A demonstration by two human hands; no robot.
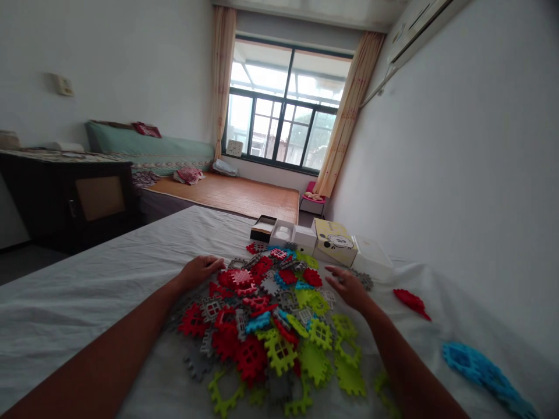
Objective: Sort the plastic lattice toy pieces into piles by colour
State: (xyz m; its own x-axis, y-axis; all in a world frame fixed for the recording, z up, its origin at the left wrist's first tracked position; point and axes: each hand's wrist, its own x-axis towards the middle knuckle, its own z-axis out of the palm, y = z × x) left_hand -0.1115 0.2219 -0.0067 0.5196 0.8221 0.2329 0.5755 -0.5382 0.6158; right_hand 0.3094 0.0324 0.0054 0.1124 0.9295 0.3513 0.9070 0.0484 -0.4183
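A heap of flat plastic interlocking building tiles with notched edges lies on the sheet between my hands. Among them are a red tile (251,358), a lime-green tile (314,361), a blue tile (258,322) and a grey tile (271,285); some have window-like cut-outs. At the heap's far left edge is my left hand (201,272), its fingers loosely bent and reaching toward red tiles; whether the fingertips touch them is unclear. My right hand (348,287) is at the far right edge, fingers apart, near lime-green and grey tiles, with nothing visible in it.
Behind the heap stand an open black box (264,228), small white boxes (304,237), a yellow-and-white carton (334,241) and a translucent plastic bin (373,254). To the right lie a red piece (410,301) and a joined blue strip (484,375). A white wall (480,174) borders that side.
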